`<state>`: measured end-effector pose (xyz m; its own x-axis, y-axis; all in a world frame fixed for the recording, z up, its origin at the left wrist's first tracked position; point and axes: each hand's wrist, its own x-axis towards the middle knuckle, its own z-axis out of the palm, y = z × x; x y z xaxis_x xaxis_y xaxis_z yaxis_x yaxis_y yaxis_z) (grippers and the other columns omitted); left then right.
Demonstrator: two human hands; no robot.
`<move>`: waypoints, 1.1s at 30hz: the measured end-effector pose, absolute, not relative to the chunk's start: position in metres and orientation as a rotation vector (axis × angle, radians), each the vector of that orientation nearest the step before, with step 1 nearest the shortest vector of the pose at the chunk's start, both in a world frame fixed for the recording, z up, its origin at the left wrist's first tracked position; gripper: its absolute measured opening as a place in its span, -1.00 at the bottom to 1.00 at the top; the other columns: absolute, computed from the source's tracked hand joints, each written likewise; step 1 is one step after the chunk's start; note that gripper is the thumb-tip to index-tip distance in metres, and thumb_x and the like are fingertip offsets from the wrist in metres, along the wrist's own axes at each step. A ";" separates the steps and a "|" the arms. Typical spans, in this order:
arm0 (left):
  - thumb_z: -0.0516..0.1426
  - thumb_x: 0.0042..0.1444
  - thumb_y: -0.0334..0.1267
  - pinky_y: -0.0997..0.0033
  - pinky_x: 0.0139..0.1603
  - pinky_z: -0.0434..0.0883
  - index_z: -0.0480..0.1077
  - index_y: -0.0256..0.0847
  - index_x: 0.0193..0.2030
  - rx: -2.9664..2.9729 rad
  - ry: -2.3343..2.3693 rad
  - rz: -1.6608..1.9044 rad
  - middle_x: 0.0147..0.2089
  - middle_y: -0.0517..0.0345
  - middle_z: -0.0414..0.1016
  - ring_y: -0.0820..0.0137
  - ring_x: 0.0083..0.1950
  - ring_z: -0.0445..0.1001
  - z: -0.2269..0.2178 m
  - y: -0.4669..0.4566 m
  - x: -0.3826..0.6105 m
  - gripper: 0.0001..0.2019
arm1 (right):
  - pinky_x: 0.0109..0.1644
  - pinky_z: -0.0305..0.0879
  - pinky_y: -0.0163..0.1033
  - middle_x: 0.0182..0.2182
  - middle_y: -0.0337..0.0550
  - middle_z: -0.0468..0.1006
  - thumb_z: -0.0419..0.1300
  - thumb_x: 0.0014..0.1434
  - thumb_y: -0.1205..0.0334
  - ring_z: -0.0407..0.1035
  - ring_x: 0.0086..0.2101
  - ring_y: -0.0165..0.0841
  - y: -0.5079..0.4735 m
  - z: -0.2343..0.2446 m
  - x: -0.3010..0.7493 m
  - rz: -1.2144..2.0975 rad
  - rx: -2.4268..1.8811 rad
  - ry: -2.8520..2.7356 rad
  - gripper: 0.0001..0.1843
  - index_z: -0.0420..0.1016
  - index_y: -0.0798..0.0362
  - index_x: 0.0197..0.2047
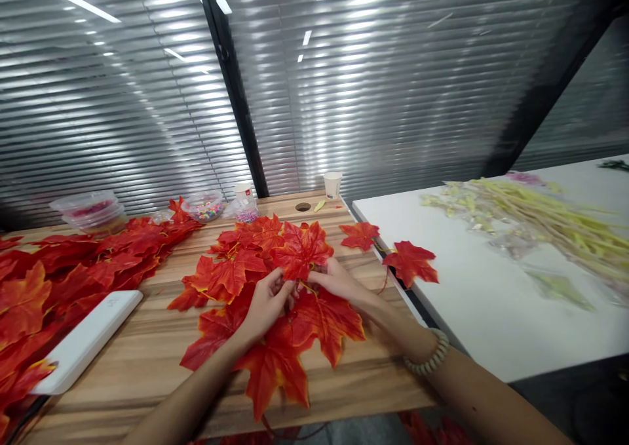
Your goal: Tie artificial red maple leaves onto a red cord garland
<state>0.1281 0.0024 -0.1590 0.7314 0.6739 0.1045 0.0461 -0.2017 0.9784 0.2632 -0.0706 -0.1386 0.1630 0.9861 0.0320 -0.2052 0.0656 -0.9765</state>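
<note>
A garland of red artificial maple leaves [330,324] with yellow-orange edges lies across the wooden table beneath my hands. My left hand [268,303] has its fingers curled and pinched at the stems, just below an upright red leaf [303,249]. From the other side my right hand [335,280] closes on the base of that same leaf, its fingertips partly hidden behind it. The two hands almost meet. More leaves [236,268] of the garland pile up to the left, and two single leaves [409,263] trail off to the right.
A larger heap of red leaves [113,255] and a white power bank [91,340] lie at left. Plastic tubs [91,212], a bead bowl [204,207] and paper cups [333,186] line the back. The white table [393,222] at right bears yellow stems [545,215].
</note>
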 end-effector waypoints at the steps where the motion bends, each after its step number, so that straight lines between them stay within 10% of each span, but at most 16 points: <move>1: 0.05 0.05 -0.17 0.58 -0.65 0.18 0.23 -0.25 -0.44 1.697 0.579 0.633 -0.55 0.26 0.32 0.56 -0.65 0.27 -0.159 0.002 0.128 -0.82 | -0.35 0.23 -0.28 -0.57 -0.25 0.48 0.21 -0.11 0.27 0.36 -0.49 -0.37 -0.070 -0.140 0.264 1.152 -1.084 -0.963 -0.83 0.43 0.13 -0.37; 33: 0.05 0.04 -0.18 0.59 -0.65 0.17 0.24 -0.27 -0.42 1.681 0.571 0.630 -0.56 0.27 0.31 0.57 -0.65 0.26 -0.159 0.003 0.128 -0.82 | -0.37 0.24 -0.30 -0.52 -0.24 0.51 0.21 -0.13 0.26 0.37 -0.51 -0.39 -0.067 -0.144 0.265 1.180 -1.050 -0.970 -0.79 0.42 0.13 -0.35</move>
